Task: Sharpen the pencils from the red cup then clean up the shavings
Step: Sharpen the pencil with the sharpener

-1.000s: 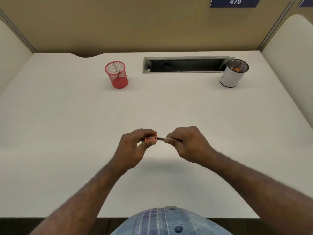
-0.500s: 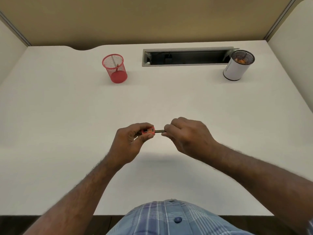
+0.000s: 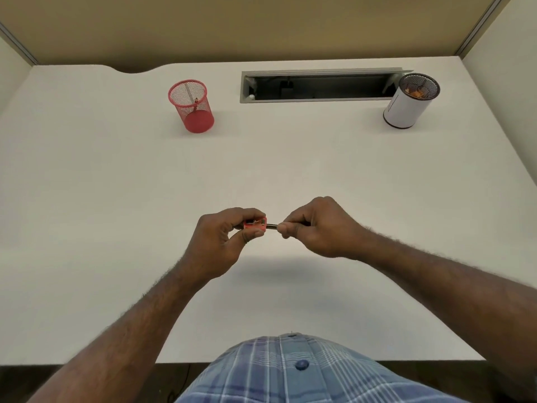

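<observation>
Since the pencil [image 3: 271, 226] lies left-right, tip inside the red sharpener [image 3: 255, 223] pinched in the left hand [image 3: 220, 242], the right hand [image 3: 316, 228], clamped round its shaft, probably just twists.

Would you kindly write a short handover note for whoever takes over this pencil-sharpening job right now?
Left hand: pinches the red sharpener above the desk.
Right hand: grips the pencil, tip in the sharpener.
Red cup, far left: at least one pencil inside.
White cup, far right: orange bits inside.
Done: cannot tell.
Left: finish this pencil, sharpen what remains, clean up shavings.
</observation>
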Motion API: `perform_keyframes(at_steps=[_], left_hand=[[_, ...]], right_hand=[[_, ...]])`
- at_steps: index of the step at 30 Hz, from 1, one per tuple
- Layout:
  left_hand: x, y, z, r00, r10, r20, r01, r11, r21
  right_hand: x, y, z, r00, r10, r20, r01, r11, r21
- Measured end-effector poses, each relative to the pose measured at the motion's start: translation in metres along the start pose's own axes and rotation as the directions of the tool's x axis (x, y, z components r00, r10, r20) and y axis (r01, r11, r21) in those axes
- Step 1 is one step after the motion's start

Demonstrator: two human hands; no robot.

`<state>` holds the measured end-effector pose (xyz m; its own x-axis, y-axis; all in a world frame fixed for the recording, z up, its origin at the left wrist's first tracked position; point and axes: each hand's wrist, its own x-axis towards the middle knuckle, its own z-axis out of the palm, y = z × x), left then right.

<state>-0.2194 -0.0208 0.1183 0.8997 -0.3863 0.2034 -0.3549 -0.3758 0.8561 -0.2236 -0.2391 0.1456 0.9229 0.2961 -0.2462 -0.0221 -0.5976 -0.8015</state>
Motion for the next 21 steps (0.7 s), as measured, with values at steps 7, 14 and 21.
perform_keyframes(at_steps=[7,14,21], left_hand=[[-0.002,-0.002,0.003,0.995,0.009,0.100,-0.012,1.000,0.024],[0.000,-0.002,0.001,0.998,-0.058,0.011,0.058,0.998,-0.034],[0.003,0.005,0.002,0.998,-0.028,-0.053,0.027,0.999,-0.033]], right_hand=[[0.003,0.002,-0.013,0.740,0.388,0.550,-0.628,0.691,0.357],[-0.008,0.004,0.007,0.898,-0.426,-0.108,0.262,0.716,-0.647],[-0.007,0.013,0.010,0.695,-0.703,-0.150,0.291,0.466,-0.836]])
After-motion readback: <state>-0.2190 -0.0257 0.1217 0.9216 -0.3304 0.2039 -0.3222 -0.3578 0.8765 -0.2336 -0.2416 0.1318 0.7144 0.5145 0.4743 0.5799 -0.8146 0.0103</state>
